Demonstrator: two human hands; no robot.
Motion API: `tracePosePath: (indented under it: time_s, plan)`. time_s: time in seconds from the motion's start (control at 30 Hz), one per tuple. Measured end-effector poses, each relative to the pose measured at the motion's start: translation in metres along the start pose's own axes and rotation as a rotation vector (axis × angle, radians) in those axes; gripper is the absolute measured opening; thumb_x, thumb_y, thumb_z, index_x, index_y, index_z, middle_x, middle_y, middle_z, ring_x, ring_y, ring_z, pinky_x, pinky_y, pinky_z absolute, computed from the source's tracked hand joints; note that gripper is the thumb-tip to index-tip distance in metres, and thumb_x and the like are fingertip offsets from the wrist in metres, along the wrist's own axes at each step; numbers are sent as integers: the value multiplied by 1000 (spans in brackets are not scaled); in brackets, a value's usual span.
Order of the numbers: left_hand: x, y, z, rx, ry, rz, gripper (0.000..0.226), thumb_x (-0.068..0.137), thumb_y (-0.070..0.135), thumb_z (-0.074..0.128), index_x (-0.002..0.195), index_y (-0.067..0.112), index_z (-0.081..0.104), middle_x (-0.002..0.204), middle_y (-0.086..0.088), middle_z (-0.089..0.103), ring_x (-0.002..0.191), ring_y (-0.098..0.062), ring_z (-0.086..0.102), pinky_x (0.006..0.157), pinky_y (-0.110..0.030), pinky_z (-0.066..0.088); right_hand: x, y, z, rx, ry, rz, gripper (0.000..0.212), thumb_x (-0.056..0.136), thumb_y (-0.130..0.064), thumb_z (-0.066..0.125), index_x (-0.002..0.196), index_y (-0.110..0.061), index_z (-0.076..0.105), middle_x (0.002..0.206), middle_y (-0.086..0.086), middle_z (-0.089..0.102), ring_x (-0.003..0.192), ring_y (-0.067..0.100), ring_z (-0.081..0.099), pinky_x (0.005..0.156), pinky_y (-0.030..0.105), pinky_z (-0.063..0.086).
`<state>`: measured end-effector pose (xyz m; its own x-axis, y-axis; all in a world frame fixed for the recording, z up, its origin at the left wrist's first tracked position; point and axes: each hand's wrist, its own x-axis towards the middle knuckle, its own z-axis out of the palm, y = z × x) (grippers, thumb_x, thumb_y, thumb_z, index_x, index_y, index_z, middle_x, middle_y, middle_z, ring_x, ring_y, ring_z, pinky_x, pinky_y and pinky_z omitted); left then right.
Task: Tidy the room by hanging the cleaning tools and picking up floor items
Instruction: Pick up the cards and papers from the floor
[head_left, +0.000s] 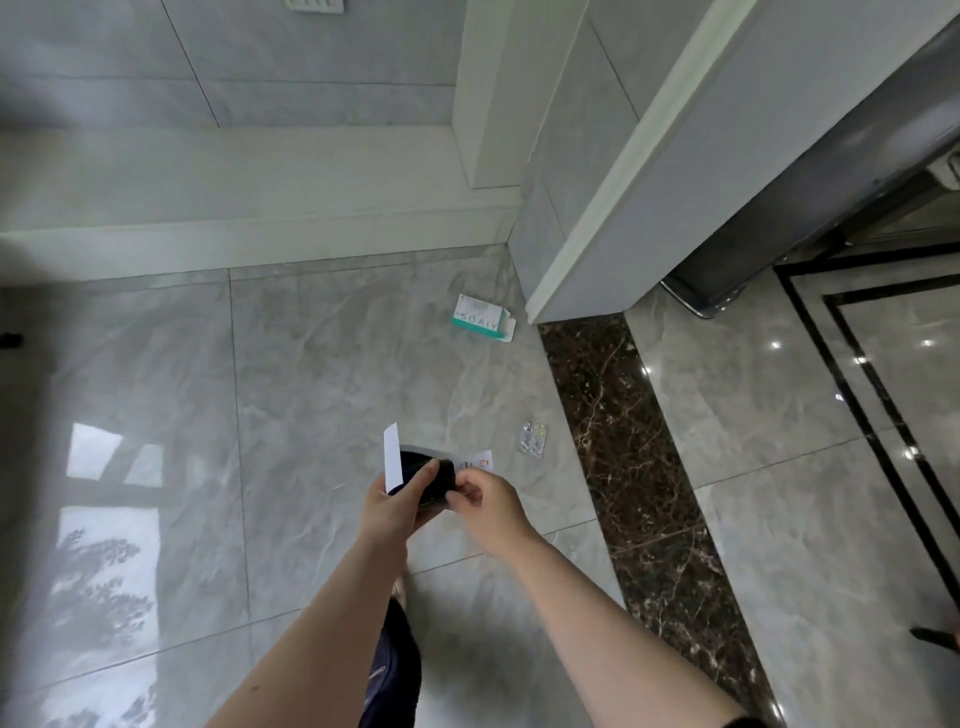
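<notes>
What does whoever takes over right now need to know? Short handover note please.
Left hand: gripping a small open box, white flap up, dark inside.
Right hand: pinching at the box's right side, by a printed paper slip.
On the floor: green-and-white carton, flap open, near the wall corner; blister pack beside the dark marble strip.
Done: one box picked up and in hand.
Left: collect the carton and blister pack. No cleaning tools in view, so hanging status unknown.
</notes>
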<state>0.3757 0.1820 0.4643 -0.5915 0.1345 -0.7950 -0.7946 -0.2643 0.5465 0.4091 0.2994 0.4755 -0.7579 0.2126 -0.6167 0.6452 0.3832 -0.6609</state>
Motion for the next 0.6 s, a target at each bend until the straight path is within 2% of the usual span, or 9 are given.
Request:
tracePosePath:
  time_s: [0.13, 0.27, 0.33, 0.43, 0.53, 0.6]
  plan:
    - [45, 47, 21, -7, 2, 14, 24, 84, 15, 70, 102, 0, 66, 95, -20, 72, 81, -25, 73, 60, -22, 59, 58, -40, -22, -30, -29, 5, 20, 89, -9, 58, 107, 0, 63, 93, 5, 62, 88, 17, 58, 86, 26, 46]
    - [81, 80, 45, 20, 17, 17, 31, 85, 17, 69, 109, -1, 64, 103, -22, 71, 94, -32, 71, 69, -25, 62, 101, -68, -46, -70, -39, 20, 21, 89, -12, 58, 107, -5, 65, 109, 12, 70, 103, 27, 64, 97, 37, 48]
    - [99, 91, 61, 37, 17, 20, 27, 85, 17, 69, 105, 1, 65, 102, -22, 71, 91, -31, 72, 65, -23, 61, 124, -74, -60, -77, -7, 41, 20, 89, -13, 57, 107, -10, 66, 110, 8, 70, 105, 25, 63, 101, 42, 45]
    - [127, 107, 80, 32, 25, 18, 28, 84, 17, 70, 105, 0, 65, 100, -22, 72, 87, -30, 72, 63, -23, 60, 161, -81, -80, -97, 29, 75, 23, 89, -17, 57, 110, -15, 66, 113, 2, 70, 107, 21, 63, 104, 42, 41]
    - [161, 121, 95, 53, 60, 14, 30, 82, 17, 72, 106, 0, 66, 98, -20, 73, 85, -29, 74, 65, -24, 61, 204, -85, -93, -96, -24, 67, 24, 91, -17, 55, 112, -14, 65, 114, 4, 69, 107, 23, 62, 104, 41, 42]
    - [189, 129, 105, 39, 93, 25, 28, 82, 17, 73, 104, 1, 66, 94, -18, 74, 80, -26, 75, 63, -23, 60, 236, -87, -100, -62, -65, 39, 25, 92, -14, 54, 114, -10, 63, 115, 8, 67, 108, 25, 62, 101, 35, 45]
